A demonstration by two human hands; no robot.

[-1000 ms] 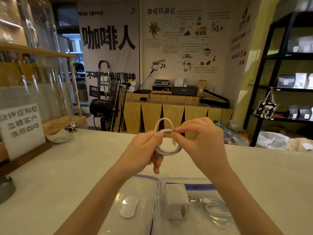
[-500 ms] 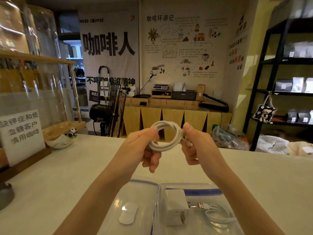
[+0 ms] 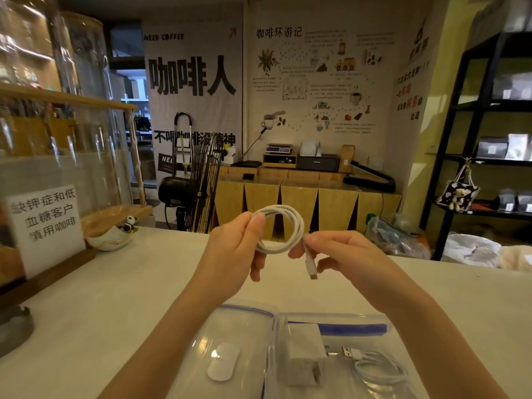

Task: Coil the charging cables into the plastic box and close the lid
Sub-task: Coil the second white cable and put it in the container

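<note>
A white charging cable (image 3: pixel 283 226) is wound into a small loop, held in the air above the counter. My left hand (image 3: pixel 234 251) pinches the loop's left side. My right hand (image 3: pixel 342 254) pinches its right side, and the plug end (image 3: pixel 311 264) hangs down below my fingers. Below, near the counter's front edge, the clear plastic box (image 3: pixel 334 319) lies with its blue-edged lid (image 3: pixel 244 312) folded flat to the left. Inside the box are a white charger block (image 3: pixel 305 355) and another coiled white cable (image 3: pixel 380 372).
A white oval piece (image 3: pixel 223 365) shows through the lid. On the left stand a printed sign (image 3: pixel 46 223), glass jars (image 3: pixel 51 116) and a small bowl with a panda figure (image 3: pixel 110 236). A dark round object (image 3: pixel 14 329) sits at the counter's left edge.
The loop has been turned and widened between my hands. My right hand has slid down to the loop's right side, and the plug end now hangs free below it.
</note>
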